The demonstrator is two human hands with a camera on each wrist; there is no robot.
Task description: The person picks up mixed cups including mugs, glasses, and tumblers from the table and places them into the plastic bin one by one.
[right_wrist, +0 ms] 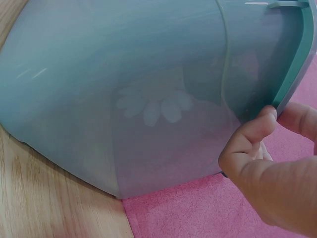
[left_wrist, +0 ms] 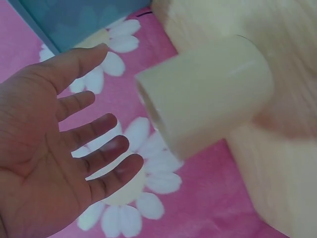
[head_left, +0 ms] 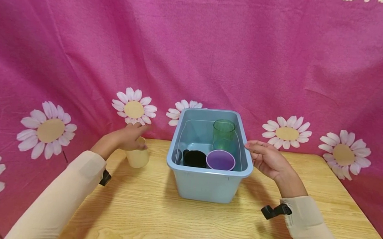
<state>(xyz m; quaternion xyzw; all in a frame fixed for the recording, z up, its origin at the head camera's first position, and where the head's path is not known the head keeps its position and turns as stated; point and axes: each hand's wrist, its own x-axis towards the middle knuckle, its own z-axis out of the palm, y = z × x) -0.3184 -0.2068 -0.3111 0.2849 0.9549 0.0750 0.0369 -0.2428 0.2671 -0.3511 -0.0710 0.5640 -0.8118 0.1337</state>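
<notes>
My left hand (head_left: 123,137) hovers over a cream cup (head_left: 137,159) that stands upright on the table, left of a blue-grey plastic bin (head_left: 207,187). In the left wrist view, the fingers are spread and a gap separates them from the cup (left_wrist: 213,94). My right hand (head_left: 268,161) pinches the bin's right rim between thumb and fingers, as the right wrist view also shows at the rim (right_wrist: 292,74). Inside the bin are a green transparent cup (head_left: 224,130), a purple cup (head_left: 220,160) and a black cup (head_left: 194,158); their lower parts are partly hidden.
A wooden table (head_left: 148,217) carries the bin and the cream cup. Behind it hangs a pink cloth (head_left: 194,55) with white daisies, close to the bin's far side. Each wrist wears a black device, seen at the right wrist as a camera mount (head_left: 276,211).
</notes>
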